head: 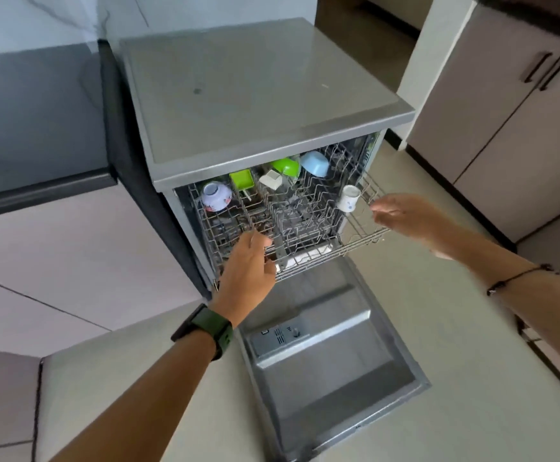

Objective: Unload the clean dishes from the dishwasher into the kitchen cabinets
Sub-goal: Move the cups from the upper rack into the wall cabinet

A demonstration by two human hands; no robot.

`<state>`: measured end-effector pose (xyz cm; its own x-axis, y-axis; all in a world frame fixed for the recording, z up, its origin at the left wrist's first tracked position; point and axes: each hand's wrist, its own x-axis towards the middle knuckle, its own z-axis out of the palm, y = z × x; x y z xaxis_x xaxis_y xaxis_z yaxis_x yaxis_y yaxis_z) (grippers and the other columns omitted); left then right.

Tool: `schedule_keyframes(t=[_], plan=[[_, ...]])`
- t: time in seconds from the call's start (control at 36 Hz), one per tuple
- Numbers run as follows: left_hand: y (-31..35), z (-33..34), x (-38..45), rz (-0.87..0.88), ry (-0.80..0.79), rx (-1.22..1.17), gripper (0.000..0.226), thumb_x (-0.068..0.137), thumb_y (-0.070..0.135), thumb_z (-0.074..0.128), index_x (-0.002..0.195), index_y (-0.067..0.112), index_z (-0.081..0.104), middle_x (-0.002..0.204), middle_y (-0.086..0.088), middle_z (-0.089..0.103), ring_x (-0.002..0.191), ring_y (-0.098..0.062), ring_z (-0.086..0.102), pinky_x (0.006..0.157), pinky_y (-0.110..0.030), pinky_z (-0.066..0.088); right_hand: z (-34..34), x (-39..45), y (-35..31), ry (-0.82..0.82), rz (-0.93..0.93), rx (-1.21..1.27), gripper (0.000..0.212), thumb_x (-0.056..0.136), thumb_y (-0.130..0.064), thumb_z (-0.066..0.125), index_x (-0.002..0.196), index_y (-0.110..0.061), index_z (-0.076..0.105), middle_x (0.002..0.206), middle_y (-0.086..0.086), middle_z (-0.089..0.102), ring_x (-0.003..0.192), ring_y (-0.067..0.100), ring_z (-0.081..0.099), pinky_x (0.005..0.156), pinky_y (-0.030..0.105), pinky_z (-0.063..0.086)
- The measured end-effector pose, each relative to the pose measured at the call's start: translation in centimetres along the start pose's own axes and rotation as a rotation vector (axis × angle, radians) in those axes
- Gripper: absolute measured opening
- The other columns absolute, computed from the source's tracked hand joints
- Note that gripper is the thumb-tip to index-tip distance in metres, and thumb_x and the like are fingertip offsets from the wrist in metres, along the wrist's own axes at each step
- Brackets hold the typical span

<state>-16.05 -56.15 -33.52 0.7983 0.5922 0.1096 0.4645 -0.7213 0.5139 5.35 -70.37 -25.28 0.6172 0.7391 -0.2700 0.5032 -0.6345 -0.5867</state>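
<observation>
While hands (248,261) (402,218) flank it, the rack (305,225) sits between.

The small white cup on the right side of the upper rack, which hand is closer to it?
Right. The right hand is at the rack's right edge, just beside the white cup. The left hand grips the rack's front rail, well to the cup's left and nearer the camera.

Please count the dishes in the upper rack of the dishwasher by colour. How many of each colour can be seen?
Green: 2, a square dish and a bowl
Blue: 1, a bowl
White, plain: 1, a square dish
White, patterned: 2, a bowl and a cup
Total: 6
</observation>
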Motion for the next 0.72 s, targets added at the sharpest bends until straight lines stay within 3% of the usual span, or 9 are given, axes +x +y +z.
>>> schedule_keyframes(t=[0.08, 0.17, 0.33, 0.53, 0.67, 0.72], plan=[[-0.1, 1.8, 1.6, -0.049, -0.011, -0.004, 0.029, 0.082, -0.003, 0.055, 0.111, -0.005, 0.055, 0.117, -0.017, 0.052, 0.076, -0.019, 0.047, 0.069, -0.022, 0.033, 0.4, 4.2, 2.3, -0.063, -0.017, -0.072, 0.041, 0.092, -0.018, 0.056, 0.132, -0.009, 0.049, 0.136, 0.011, 0.05, 0.119, 0.025, 0.051, 0.102, 0.036, 0.036], [-0.9, 3.6, 3.6, -0.123, 0.003, -0.008, 0.031, 0.084, 0.0, 0.055, 0.115, -0.003, 0.054, 0.122, -0.015, 0.049, 0.094, -0.025, 0.054, 0.078, -0.021, 0.037, 1.0, 9.0, 4.8, -0.091, -0.04, -0.166, 0.048, 0.089, -0.022, 0.06, 0.134, -0.011, 0.045, 0.138, 0.011, 0.048, 0.12, 0.025, 0.048, 0.107, 0.04, 0.032], [-3.8, 8.1, 9.0, -0.272, 0.029, 0.022, 0.033, 0.088, 0.006, 0.051, 0.121, 0.004, 0.05, 0.129, -0.012, 0.046, 0.11, -0.022, 0.049, 0.09, -0.026, 0.041, 3.3, 19.3, 10.0, -0.166, -0.202, -0.437, 0.065, 0.085, -0.023, 0.064, 0.141, -0.007, 0.034, 0.144, 0.013, 0.041, 0.13, 0.027, 0.039, 0.103, 0.028, 0.028], [-12.9, 12.3, 17.3, -0.242, -0.051, 0.145, 0.038, 0.087, 0.005, 0.058, 0.124, -0.001, 0.05, 0.123, -0.017, 0.053, 0.1, -0.02, 0.056, 0.078, -0.012, 0.04, 6.8, 30.3, 14.0, -0.21, -0.408, -0.867, 0.087, 0.084, -0.031, 0.063, 0.149, -0.015, 0.008, 0.153, 0.014, 0.017, 0.141, 0.032, 0.018, 0.115, 0.043, 0.024], [-19.2, 13.6, 22.3, -0.352, -0.052, 0.201, 0.054, 0.087, 0.005, 0.059, 0.137, 0.002, 0.038, 0.133, -0.019, 0.048, 0.116, -0.03, 0.052, 0.091, -0.026, 0.045, 9.4, 35.0, 15.6, -0.272, -0.429, -1.103, 0.105, 0.069, -0.049, 0.073, 0.147, -0.022, 0.008, 0.149, 0.01, 0.028, 0.136, 0.03, 0.031, 0.11, 0.046, 0.031], [-21.1, 13.9, 23.8, -0.386, -0.037, 0.247, 0.056, 0.087, 0.002, 0.058, 0.138, 0.001, 0.035, 0.137, -0.019, 0.044, 0.122, -0.032, 0.047, 0.092, -0.024, 0.039, 10.0, 35.9, 16.1, -0.277, -0.414, -1.16, 0.102, 0.064, -0.051, 0.076, 0.143, -0.024, 0.017, 0.146, 0.007, 0.033, 0.133, 0.029, 0.037, 0.108, 0.046, 0.033]])
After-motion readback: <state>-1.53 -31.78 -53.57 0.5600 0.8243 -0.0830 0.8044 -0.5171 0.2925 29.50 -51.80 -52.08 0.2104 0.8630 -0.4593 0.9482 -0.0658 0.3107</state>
